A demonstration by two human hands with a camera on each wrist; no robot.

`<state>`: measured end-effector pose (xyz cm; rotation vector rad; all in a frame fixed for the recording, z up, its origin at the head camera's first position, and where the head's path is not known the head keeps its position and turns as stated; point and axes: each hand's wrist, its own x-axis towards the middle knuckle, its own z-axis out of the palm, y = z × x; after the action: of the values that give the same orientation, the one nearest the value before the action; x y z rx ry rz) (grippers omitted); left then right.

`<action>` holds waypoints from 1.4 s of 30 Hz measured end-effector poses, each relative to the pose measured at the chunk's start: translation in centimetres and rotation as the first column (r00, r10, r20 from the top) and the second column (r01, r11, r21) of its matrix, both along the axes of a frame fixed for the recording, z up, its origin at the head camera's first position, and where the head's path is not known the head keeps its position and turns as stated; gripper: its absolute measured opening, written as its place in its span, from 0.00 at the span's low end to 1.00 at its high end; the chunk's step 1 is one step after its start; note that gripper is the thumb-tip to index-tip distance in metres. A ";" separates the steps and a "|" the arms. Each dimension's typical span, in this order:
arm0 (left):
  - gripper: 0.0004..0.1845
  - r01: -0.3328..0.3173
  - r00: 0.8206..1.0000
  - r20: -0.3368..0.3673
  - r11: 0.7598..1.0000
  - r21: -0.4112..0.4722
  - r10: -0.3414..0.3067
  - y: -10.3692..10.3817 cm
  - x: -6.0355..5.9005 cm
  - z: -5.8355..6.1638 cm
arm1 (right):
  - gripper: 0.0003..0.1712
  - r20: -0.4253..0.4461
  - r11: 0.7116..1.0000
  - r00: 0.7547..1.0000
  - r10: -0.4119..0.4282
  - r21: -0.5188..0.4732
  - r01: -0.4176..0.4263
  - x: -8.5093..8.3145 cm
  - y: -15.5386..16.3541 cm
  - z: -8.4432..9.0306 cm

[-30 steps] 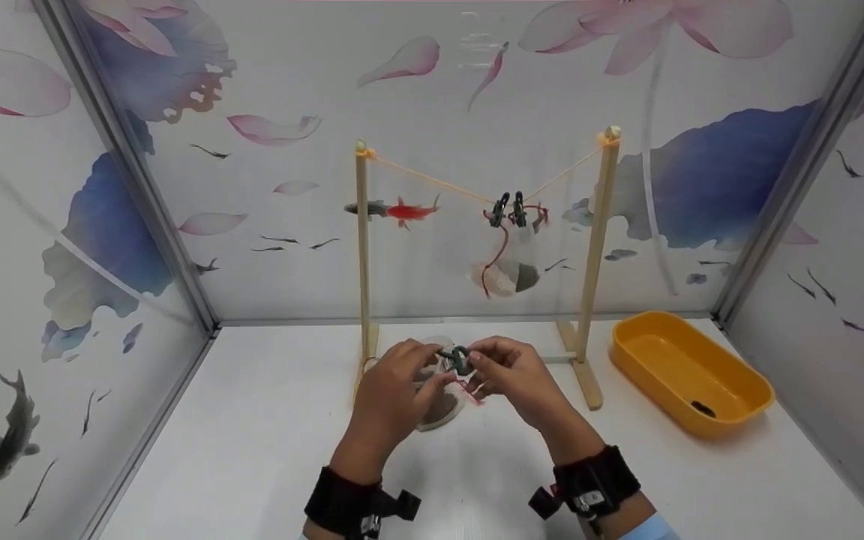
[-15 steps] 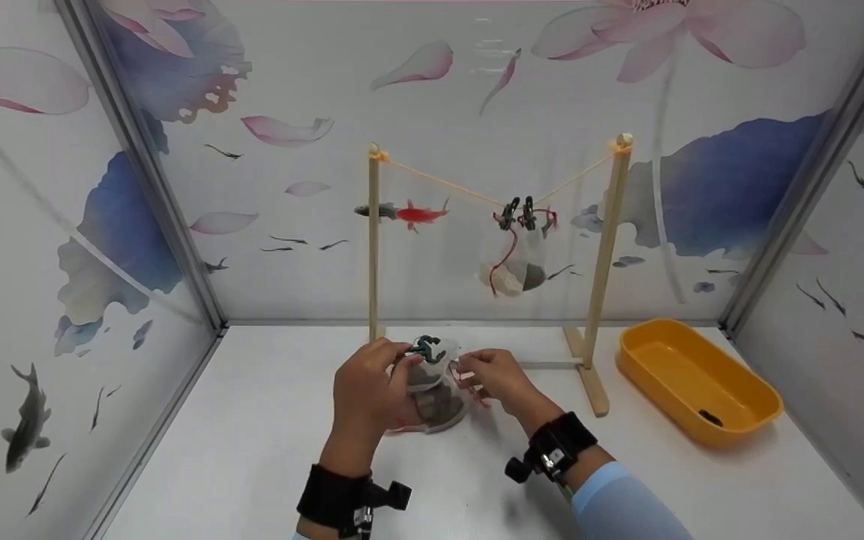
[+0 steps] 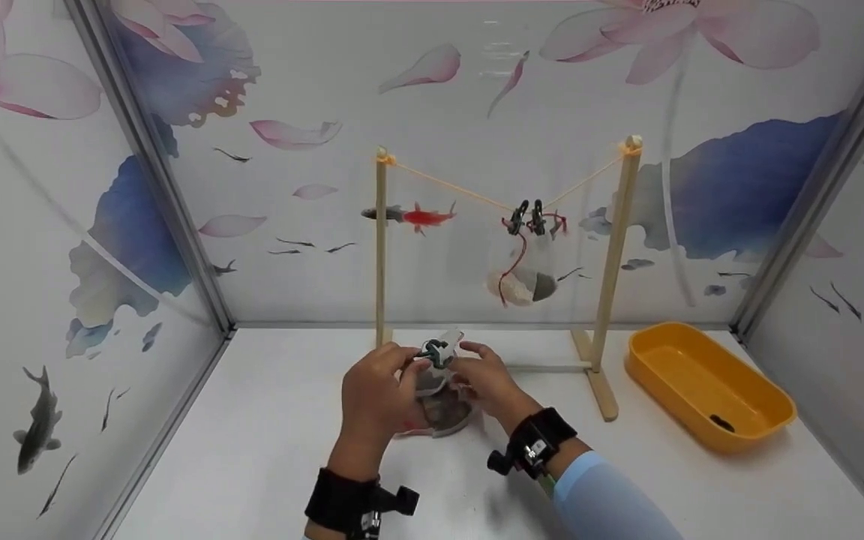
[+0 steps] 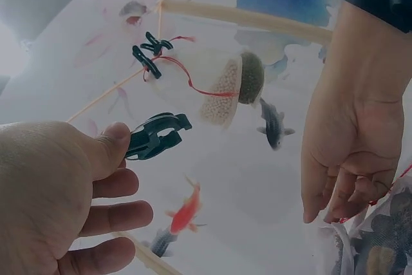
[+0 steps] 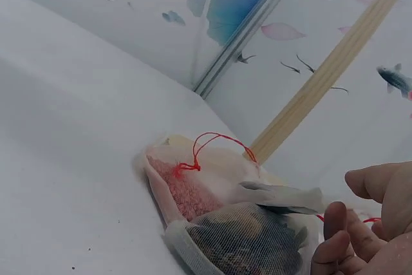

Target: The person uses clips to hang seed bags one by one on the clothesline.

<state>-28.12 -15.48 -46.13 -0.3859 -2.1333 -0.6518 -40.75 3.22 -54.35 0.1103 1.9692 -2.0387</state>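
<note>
My left hand [image 3: 379, 386] pinches a dark green clothespin [image 4: 158, 136] between thumb and index finger; its other fingers are spread apart. Right beside it, my right hand [image 3: 488, 379] holds the gathered top of a white mesh drawstring bag [image 5: 248, 239] with dark contents, its red cord running among the fingers. In the head view the bag's pale top edge [image 3: 453, 341] rises close behind the clothespin. A second bag with pinkish grains [image 5: 187, 188] and a red cord loop lies next to it on the table. The hands partly cover both bags in the head view.
Behind, a peach cord [image 3: 451, 184] sags between two wooden posts [image 3: 616, 255]. A filled mesh bag [image 3: 522, 289] hangs from it by two dark clothespins [image 3: 537, 217]. A yellow tub [image 3: 702, 375] with a small dark item inside stands at the right.
Both hands were together at the clothespin; my right hand then dropped to the bag's cord and has come back up near the clothespin. The head view has shifted slightly left.
</note>
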 end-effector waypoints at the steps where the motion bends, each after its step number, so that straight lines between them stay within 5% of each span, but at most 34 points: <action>1: 0.08 -0.002 1.000 -0.001 1.000 -0.001 0.002 0.1 0.0 0.0 | 0.39 -0.009 1.000 1.000 -0.002 -0.008 0.002 0.0 0.1 0.0; 5: 0.09 -0.010 1.000 -0.010 1.000 -0.006 0.010 0.3 -0.1 -0.1 | 0.24 -0.116 0.999 0.993 -0.016 0.045 0.021 0.3 0.3 0.2; 8: 0.09 -0.010 1.000 -0.017 1.000 -0.006 0.010 0.5 -0.2 -0.2 | 0.13 -0.280 0.988 0.960 -0.005 0.148 0.049 0.6 0.4 0.8; 10: 0.09 -0.011 1.000 -0.024 1.000 -0.005 0.011 0.5 -0.2 -0.3 | 0.11 -0.394 0.967 0.919 0.025 0.243 0.078 1.1 0.5 1.9; 14: 0.08 -0.015 0.999 -0.048 1.000 -0.001 0.015 0.6 -0.3 -0.2 | 0.07 -0.602 0.896 0.789 0.119 0.407 0.176 1.9 0.8 5.0; 19: 0.09 -0.025 0.998 -0.054 1.000 -0.004 0.024 0.7 -0.3 0.1 | 0.06 -0.743 0.819 0.647 0.169 0.471 0.328 2.8 2.0 9.6; 25: 0.10 -0.027 0.998 -0.048 1.000 0.007 0.028 0.7 0.0 0.5 | 0.12 -0.817 0.782 0.550 0.172 0.453 0.428 2.8 3.9 14.8; 31: 0.09 -0.033 0.993 -0.116 0.999 -0.005 0.032 0.9 -0.4 1.0 | 0.12 -0.853 0.759 0.489 0.182 0.438 0.482 2.7 4.5 18.6; 35: 0.09 -0.053 0.987 -0.157 0.997 -0.051 0.044 1.1 -1.6 3.5 | 0.10 -0.864 0.723 0.454 0.219 0.456 0.519 2.7 4.4 20.2; 42: 0.10 -0.093 0.982 -0.183 0.969 -0.229 0.051 1.4 -5.9 12.2 | 0.08 -0.872 0.672 0.434 0.226 0.462 0.579 2.4 4.5 21.3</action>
<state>-34.00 -14.10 -33.91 -0.4743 -2.0489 -0.3080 -38.37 7.68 -33.00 -0.8176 3.5327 -1.2507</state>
